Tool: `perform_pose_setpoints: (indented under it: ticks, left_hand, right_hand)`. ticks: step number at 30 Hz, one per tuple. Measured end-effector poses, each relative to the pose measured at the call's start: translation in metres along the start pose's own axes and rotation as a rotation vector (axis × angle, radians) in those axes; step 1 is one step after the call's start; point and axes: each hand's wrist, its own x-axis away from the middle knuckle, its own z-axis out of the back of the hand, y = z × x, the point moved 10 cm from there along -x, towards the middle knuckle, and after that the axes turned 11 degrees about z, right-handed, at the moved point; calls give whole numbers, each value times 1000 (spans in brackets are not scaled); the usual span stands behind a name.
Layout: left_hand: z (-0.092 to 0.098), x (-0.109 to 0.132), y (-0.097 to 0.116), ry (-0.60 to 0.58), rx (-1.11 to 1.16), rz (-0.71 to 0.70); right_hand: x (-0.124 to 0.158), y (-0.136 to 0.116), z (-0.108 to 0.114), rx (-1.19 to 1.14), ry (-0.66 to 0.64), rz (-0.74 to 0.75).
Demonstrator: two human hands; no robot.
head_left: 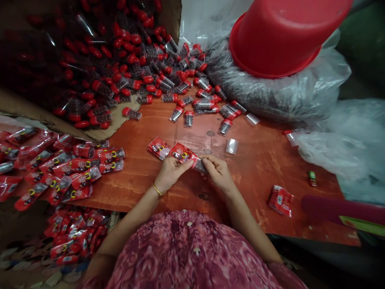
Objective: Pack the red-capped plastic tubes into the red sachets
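The fingertips of the left hand (171, 170) and the right hand (217, 173) pinch the two ends of a red printed plastic sachet (184, 153), held just above the near middle of the table. The right fingers are closed over a dark, clear-wrapped end that may be a vial, though the view is too soft to be sure. A thin gold bangle (157, 189) sits on the left wrist.

A second red sachet (158, 147) lies just left of the held one, touching it or nearly so. An empty clear plastic sleeve (232, 146) lies near the right hand.

The surface is a worn, reddish-brown wooden tabletop (258, 172) with pale scuffs. Small clear vials with red caps (186, 100) spill across its far side from a brown cardboard box (18, 106) tipped on its side. Filled red sachets (60, 164) are heaped at the left edge, with more (75, 235) lower down beyond it.

At the far right an upturned red plastic bucket (279, 36) rests on a clear plastic bag of dark contents (270, 92). A crumpled whitish plastic sheet (345, 148) lies beside it, and a lone red packet (280, 200) lies near the front edge.
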Motion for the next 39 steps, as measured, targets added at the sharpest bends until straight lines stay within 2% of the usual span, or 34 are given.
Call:
perform_pose_setpoints:
  ticks: [6,9,13,15,18,20,23,25,29,32,39]
  left_hand:
    - [12,-4,-3,80,160,67]
    - [13,-4,0,91,86,57]
    - [19,-1,3,169,-129,18]
    - [18,0,3,161,-167,15]
    - [13,-1,-3,138,-69,17]
    - [16,-1,-8,194,2,4]
    - [17,1,-16,264,66,-24]
    - [10,1,-20,242,141,-23]
    - [-5,2,-25,173,306,38]
    - [-7,2,-23,173,321,41]
    - [-4,-8,-20,135,412,69]
  right_hand:
    - [0,-23,-5,162,-7,179]
    - [2,-30,-6,214,-12,235]
    - [4,-33,-5,243,2,276]
    - [4,-31,-2,234,41,272]
    - [4,-25,-1,200,98,230]
    - [4,-20,-1,178,161,186]
    - [7,-19,5,179,322,162]
    - [11,-19,5,171,398,162]
    - [14,-13,-1,125,407,123]
    - [16,-21,2,215,437,219]
    - [13,-22,-9,284,321,308]
